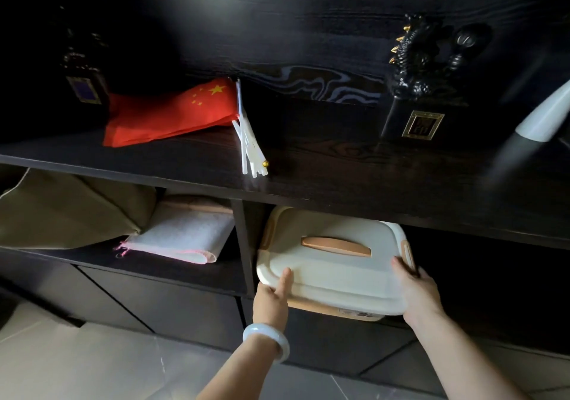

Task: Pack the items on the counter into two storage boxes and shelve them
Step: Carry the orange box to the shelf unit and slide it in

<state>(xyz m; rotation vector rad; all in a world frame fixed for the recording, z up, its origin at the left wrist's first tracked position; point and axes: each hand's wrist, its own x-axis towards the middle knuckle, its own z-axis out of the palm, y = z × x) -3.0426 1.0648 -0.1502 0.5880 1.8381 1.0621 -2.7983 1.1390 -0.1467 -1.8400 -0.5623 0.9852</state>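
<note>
Hands, two, both on the box. Left hand (270,302): at the near left corner of the box (333,271), one digit laid straight on the lid (327,230), the others folded under the rim; a grip, as far as I can read it. Pale bracelet (266,339) on that wrist. Right hand (418,291): at the near right corner, thumb on top of the lid, other fingers round the side and out of my sight; also gripping. I log the hands as well apart, one at each front corner.

Box: cream lid, tan handle (336,246) lying flat in the middle, tan latch (408,254) on the right side, tan base with a label (359,314) I cannot read. Location: lower right bay of the dark shelf unit (172,307), rear part under the upper board (354,168), front edge jutting past the shelf front toward me.

Upper board, left to right: dark object (84,88) with a framed plaque, too dim for me to identify; red flags (166,113) with yellow stars, lying flat, white sticks (249,143) fanned toward the front edge; black dragon figure (411,57) with gold spikes on a black plinth (398,119) bearing a gold plaque; white-and-grey vase (543,119), blurred, at the right edge.

Lower left bay, beyond the divider (243,239): beige bag (61,211) slumped at the left; folded white cloth (185,236) with pink edging just beside it.

Below: pale tiled floor (77,365).
</note>
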